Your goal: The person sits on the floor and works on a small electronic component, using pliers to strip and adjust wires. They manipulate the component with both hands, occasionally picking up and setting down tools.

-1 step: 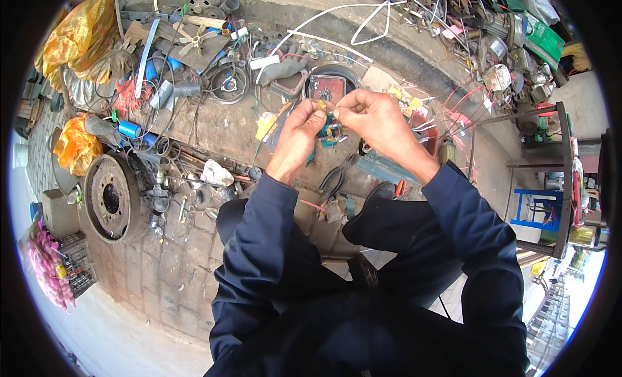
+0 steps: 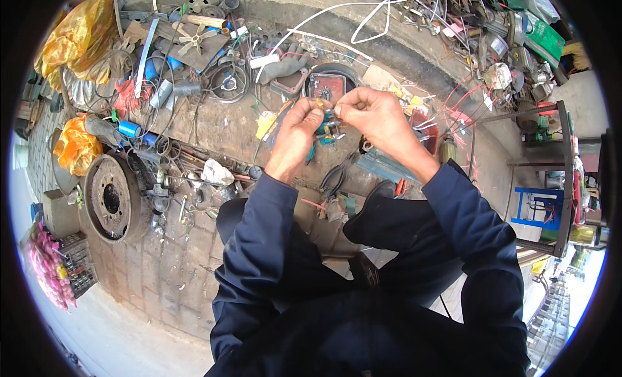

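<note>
Both hands are raised close together above the cluttered ground, fingertips almost meeting. My left hand (image 2: 299, 130) is closed, its thumb and fingers pinching a small yellowish piece (image 2: 319, 103) too small to name. My right hand (image 2: 376, 117) is closed in a pinch too; whatever sits between its fingertips is too small to make out. Just beneath the hands lies a teal tool or part (image 2: 328, 130), partly hidden by them. Behind the fingertips a reddish square tray (image 2: 327, 86) rests in a dark round pan. Below the hands, black-handled pliers (image 2: 333, 180) lie on the ground.
Scrap parts, cables and blue cylinders (image 2: 129, 129) crowd the left, with a rusty wheel rim (image 2: 112, 197) nearer me. White tubing (image 2: 370, 35) lies at the back. A reddish bowl (image 2: 425, 138) with wires stands right of my right hand. A metal frame (image 2: 562, 182) rises farther right.
My fingers have shifted slightly, and more of the yellowish piece shows at the left fingertips. The rest looks the same.
</note>
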The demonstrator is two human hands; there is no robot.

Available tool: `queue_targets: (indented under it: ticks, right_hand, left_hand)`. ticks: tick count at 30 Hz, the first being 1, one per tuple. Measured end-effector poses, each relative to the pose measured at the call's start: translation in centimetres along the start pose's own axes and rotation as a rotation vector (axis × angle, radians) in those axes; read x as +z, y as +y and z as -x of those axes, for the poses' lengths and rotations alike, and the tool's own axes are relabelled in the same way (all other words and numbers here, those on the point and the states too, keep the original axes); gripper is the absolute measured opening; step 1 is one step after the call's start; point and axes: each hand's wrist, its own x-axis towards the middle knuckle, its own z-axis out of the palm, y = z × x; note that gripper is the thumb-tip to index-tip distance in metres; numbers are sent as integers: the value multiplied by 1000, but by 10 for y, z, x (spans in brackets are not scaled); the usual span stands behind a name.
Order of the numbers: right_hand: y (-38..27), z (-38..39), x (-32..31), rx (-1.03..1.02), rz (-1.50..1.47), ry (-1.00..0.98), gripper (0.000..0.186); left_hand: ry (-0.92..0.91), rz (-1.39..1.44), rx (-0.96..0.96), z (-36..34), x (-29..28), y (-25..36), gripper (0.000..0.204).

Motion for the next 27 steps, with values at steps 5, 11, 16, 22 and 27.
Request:
queue_targets:
  ticks: [5, 11, 16, 22, 27]
  right_hand:
    - [74, -12, 21, 105, -12, 182, 21]
    - [200, -22, 107, 369, 576, 99, 28]
    - [246, -13, 121, 396, 711, 36, 28]
    - [181, -35, 89, 248, 470, 212, 33]
    - [45, -47, 16, -15, 45, 279, 30]
  left_hand:
    - [194, 152, -41, 3, -4, 14, 19]
    - [201, 329, 27, 7, -9, 25, 18]
    - [166, 429, -12, 9, -16, 27, 20]
    - [88, 456, 10, 10, -14, 27, 26]
    - [112, 440, -61, 12, -8, 30, 31]
